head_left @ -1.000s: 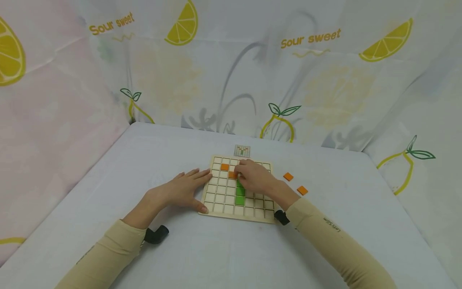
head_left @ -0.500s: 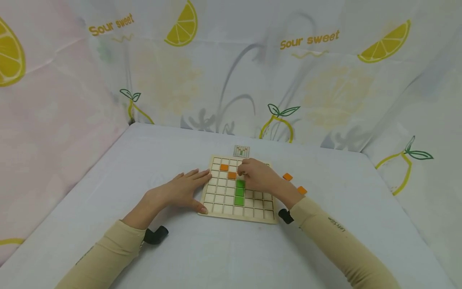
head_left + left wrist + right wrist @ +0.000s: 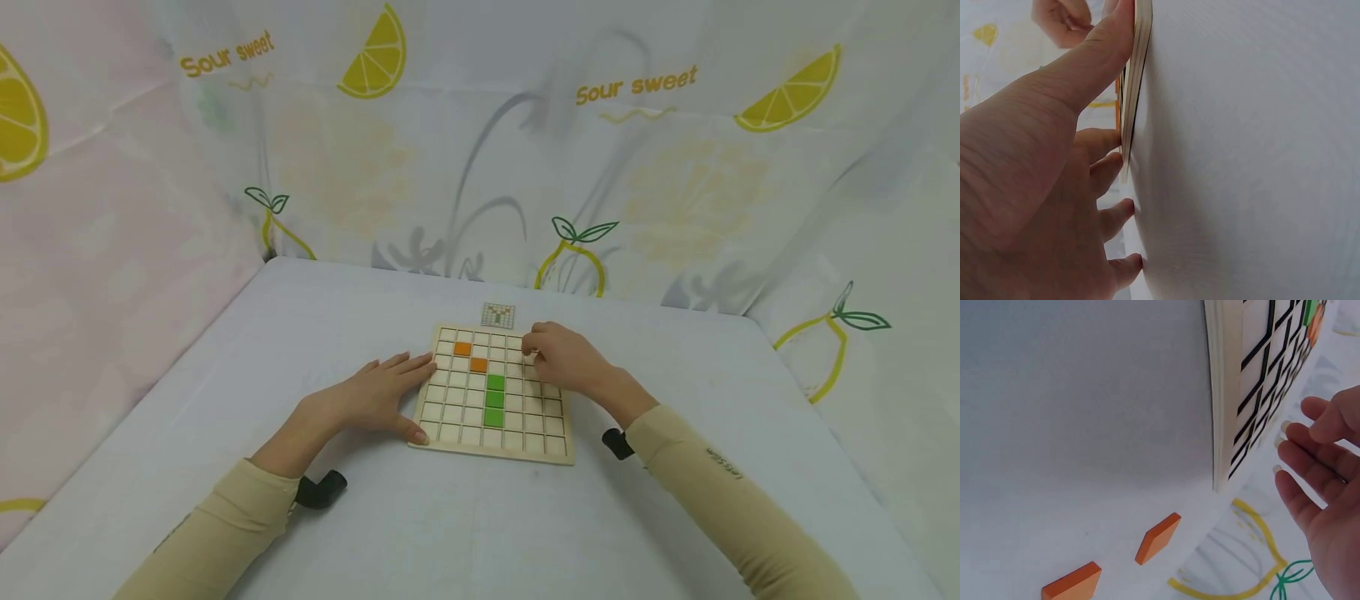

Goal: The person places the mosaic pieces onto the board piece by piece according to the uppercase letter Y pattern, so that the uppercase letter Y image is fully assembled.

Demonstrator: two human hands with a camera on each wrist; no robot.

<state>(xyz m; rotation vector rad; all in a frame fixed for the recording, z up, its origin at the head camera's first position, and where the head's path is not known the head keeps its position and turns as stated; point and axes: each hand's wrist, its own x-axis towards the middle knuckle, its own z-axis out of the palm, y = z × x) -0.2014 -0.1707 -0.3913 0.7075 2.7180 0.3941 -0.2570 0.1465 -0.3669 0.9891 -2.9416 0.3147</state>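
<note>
A wooden grid board (image 3: 457, 451) lies on the table, with two orange tiles, one nearer the middle (image 3: 478, 365), and a column of green tiles (image 3: 494, 399) set in its squares. My left hand (image 3: 375, 395) rests at the board's left side, fingers spread. In the left wrist view its thumb lies along the board's edge (image 3: 1138, 59). My right hand (image 3: 570, 358) is over the board's upper right part. Seen from the right wrist, its fingers (image 3: 1300, 494) are loosely bent, with nothing between them and the thumb.
A small pattern card (image 3: 498, 315) lies behind the board. In the right wrist view two loose orange tiles, one closer to the board (image 3: 1157, 538), lie on the white cloth (image 3: 1085, 425); the right hand and forearm hide them from the head. A printed curtain (image 3: 480, 150) hangs behind.
My right hand has moved right, away from the middle of the board, uncovering the upper green tile and squares near it. The left hand stays at the board's edge.
</note>
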